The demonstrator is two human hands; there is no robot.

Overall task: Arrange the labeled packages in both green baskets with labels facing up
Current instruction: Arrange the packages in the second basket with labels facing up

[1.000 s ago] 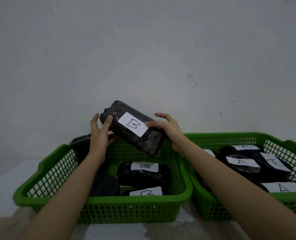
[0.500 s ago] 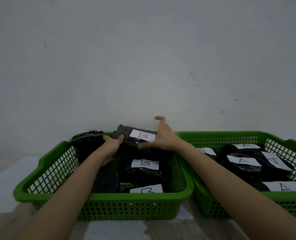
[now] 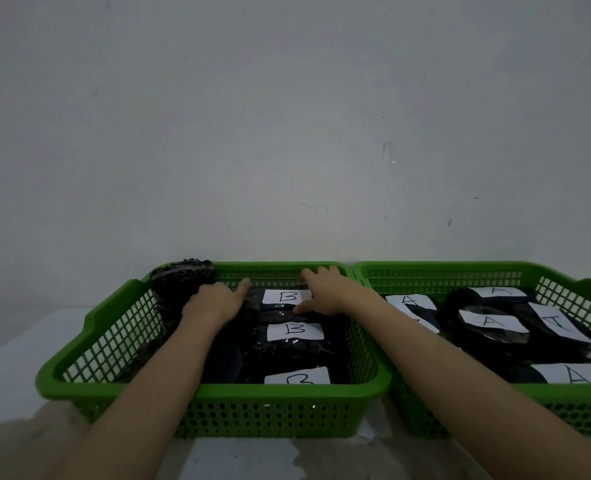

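Observation:
Two green baskets stand side by side. The left basket (image 3: 218, 389) holds black packages with white "B" labels facing up. My left hand (image 3: 214, 303) and my right hand (image 3: 325, 292) grip the two ends of the rearmost B package (image 3: 285, 296), which lies flat against the back row. In front of it lie a second B package (image 3: 296, 331) and a third B package (image 3: 299, 377). A black package with no label showing (image 3: 183, 282) stands tilted in the back left corner. The right basket (image 3: 460, 268) holds several "A" packages (image 3: 489, 321), labels up.
The baskets sit on a pale table (image 3: 10, 358) pushed against a plain white wall (image 3: 287, 133). A dark package without a visible label (image 3: 225, 365) lies low in the left basket beside my left forearm. The two baskets touch at their inner rims.
The B package was held tilted above the left basket; both hands have lowered it into the back of that basket, where it now lies flat with its label up.

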